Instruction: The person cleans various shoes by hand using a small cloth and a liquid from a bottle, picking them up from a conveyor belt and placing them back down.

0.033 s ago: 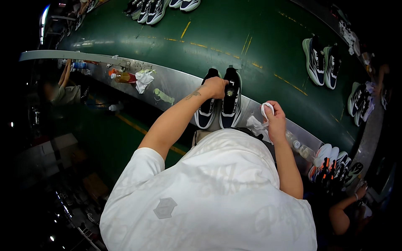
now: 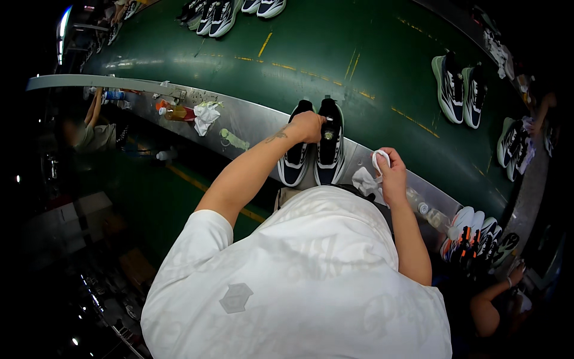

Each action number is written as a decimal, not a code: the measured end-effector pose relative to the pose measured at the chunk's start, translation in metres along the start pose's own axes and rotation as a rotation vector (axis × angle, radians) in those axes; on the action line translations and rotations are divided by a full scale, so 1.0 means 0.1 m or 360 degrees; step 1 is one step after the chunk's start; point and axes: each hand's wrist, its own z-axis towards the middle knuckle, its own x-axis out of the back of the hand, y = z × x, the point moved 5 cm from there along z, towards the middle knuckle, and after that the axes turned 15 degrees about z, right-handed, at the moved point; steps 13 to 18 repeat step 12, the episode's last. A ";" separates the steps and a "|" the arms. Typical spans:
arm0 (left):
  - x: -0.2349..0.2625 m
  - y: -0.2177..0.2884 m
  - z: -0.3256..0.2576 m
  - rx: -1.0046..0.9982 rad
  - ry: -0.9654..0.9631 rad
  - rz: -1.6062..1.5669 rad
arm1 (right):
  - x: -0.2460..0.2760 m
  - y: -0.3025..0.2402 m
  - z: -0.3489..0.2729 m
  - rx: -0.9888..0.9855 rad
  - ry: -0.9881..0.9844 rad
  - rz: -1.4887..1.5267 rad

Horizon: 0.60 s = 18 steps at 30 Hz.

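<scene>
A pair of dark navy and black sneakers with white soles stands on the metal ledge in front of me, toes toward me. My left hand (image 2: pixel 308 126) is closed over the collar of the left sneaker (image 2: pixel 293 170), its fingertips reaching the inner edge of the right sneaker (image 2: pixel 329 152). Those fingers are partly hidden, and a small pale patch shows on the right sneaker's tongue. Off to the right, my right hand (image 2: pixel 393 176) pinches a folded white cloth (image 2: pixel 380 160) between thumb and fingers. Beside that hand lies a crumpled white tissue (image 2: pixel 364 181).
Beyond the metal ledge (image 2: pixel 257 113) runs a green conveyor belt (image 2: pixel 335 54) carrying more sneakers (image 2: pixel 459 90). Leftward on the ledge are a bottle (image 2: pixel 178 112) and crumpled paper (image 2: pixel 206 116). Clear bottles (image 2: pixel 424 207) and orange-black shoes (image 2: pixel 469 233) are at right. Other people work at both sides.
</scene>
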 end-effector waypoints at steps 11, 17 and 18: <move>1.80 -0.14 1.36 -0.0093 0.0385 0.0265 | 0.46 0.73 0.15 -0.0298 0.0223 -0.0176; 2.03 -0.13 1.53 -0.0075 0.0416 0.0281 | 0.48 0.76 0.17 -0.0288 0.0232 -0.0209; 2.03 -0.13 1.53 -0.0075 0.0416 0.0281 | 0.48 0.76 0.17 -0.0288 0.0232 -0.0209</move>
